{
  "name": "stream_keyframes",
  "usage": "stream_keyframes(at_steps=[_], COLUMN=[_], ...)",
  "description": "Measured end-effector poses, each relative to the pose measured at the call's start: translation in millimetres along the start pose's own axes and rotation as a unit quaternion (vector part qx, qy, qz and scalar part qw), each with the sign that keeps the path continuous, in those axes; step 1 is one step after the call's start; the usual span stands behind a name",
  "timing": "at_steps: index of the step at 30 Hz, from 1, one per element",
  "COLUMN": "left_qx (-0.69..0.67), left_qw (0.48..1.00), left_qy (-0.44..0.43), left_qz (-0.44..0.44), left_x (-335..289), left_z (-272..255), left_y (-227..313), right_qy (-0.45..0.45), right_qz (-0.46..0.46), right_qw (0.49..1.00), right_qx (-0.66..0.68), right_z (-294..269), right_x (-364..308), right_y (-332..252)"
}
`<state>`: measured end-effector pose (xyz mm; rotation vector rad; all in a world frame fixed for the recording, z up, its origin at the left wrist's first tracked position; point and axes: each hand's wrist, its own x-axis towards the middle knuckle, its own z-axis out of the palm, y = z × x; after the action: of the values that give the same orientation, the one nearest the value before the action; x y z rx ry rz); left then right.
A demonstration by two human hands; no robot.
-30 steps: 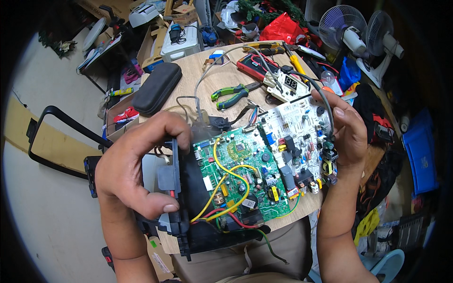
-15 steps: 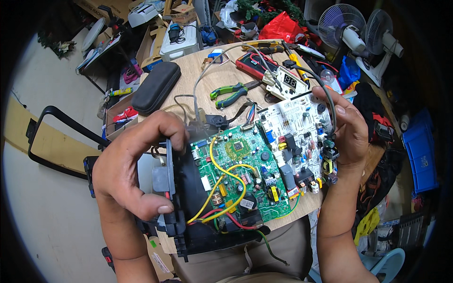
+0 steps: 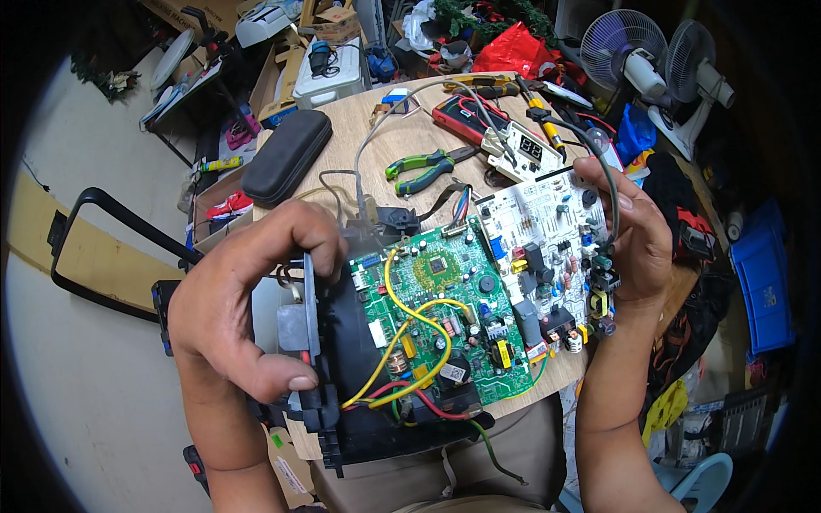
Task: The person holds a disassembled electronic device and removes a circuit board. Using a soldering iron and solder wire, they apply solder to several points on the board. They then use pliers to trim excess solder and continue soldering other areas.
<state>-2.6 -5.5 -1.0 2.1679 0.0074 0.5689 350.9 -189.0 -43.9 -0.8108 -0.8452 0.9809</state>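
My left hand [image 3: 252, 308] is closed round the left end of a black plastic housing [image 3: 342, 316], thumb low and fingers on top. In that housing lies a green circuit board [image 3: 436, 274] with yellow, red and green wires across it. My right hand [image 3: 637, 235] grips the right edge of a white circuit board [image 3: 534, 214], its fingers partly hidden behind. Side by side, the two boards tilt toward me over the near part of the table. A grey cable [image 3: 611, 192] passes over the right fingers. Beyond the white board sits a small display board [image 3: 523, 150].
On the wooden table [image 3: 359, 137] lie green-handled pliers [image 3: 428, 171], a black case [image 3: 286, 158], a red multimeter [image 3: 459, 120] and a yellow screwdriver [image 3: 547, 128]. A black loop handle [image 3: 111, 201] stands at left. Two fans [image 3: 637, 64] and a blue bin [image 3: 761, 282] are at right.
The white board and my right hand have shifted slightly right, and the green board also sits a little farther right in view. Both hands keep their grip.
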Motion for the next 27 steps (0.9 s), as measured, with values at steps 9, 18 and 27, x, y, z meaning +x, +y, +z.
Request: stream_keyframes(at_steps=[9,18,27], left_qx=[0.005,0.01,-0.008], left_qw=[1.0,1.0,1.0], left_qy=[-0.006,-0.007,-0.013], left_qz=[-0.001,-0.005,0.001], left_x=[-0.8,-0.5,1.2], left_z=[-1.5,-1.7,-2.2], left_y=[-1.5,-1.9,-1.7], right_qy=[0.005,0.007,0.014], right_qz=[-0.003,-0.004,-0.004], right_qw=[1.0,1.0,1.0], right_qx=[-0.002,-0.002,0.016], right_z=[-3.0,-4.2,2.7], right_x=[-0.1,0.1,-2.1], right_y=[1.5,3.0,-0.2])
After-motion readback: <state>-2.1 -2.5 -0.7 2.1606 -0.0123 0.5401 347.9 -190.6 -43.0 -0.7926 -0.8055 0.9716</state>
